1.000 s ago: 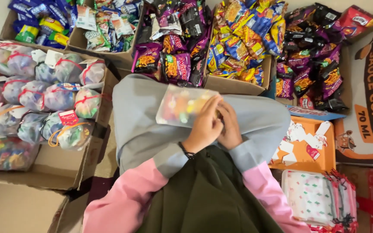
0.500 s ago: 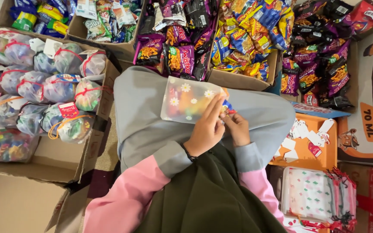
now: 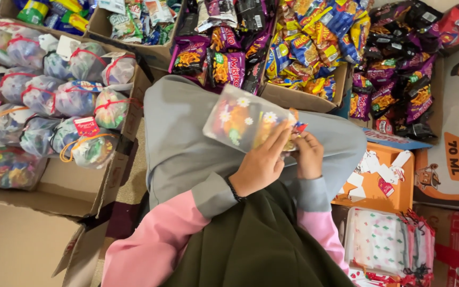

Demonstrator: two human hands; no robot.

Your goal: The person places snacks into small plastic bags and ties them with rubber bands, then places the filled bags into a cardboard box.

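Observation:
A clear plastic goodie bag (image 3: 243, 119) printed with small daisies and filled with colourful snacks lies tilted over my lap on grey trousers (image 3: 179, 143). My left hand (image 3: 261, 162) grips the bag at its open right end, fingers wrapped around the neck. Right beside it, my right hand (image 3: 308, 155) pinches the gathered neck, where a small red and blue bit sticks out. Both wrists wear grey cuffs over pink sleeves.
A cardboard box (image 3: 88, 183) at the left holds several tied, filled bags (image 3: 65, 95). Boxes of snack packets (image 3: 304, 48) stand ahead, with dark packets (image 3: 399, 85) to the right. An orange box (image 3: 399, 186) of tags and a stack of empty patterned bags (image 3: 386, 244) sit at the right.
The bag has tipped and shifted left and up over the lap. Both hands have closed in on its right end, gathering the neck.

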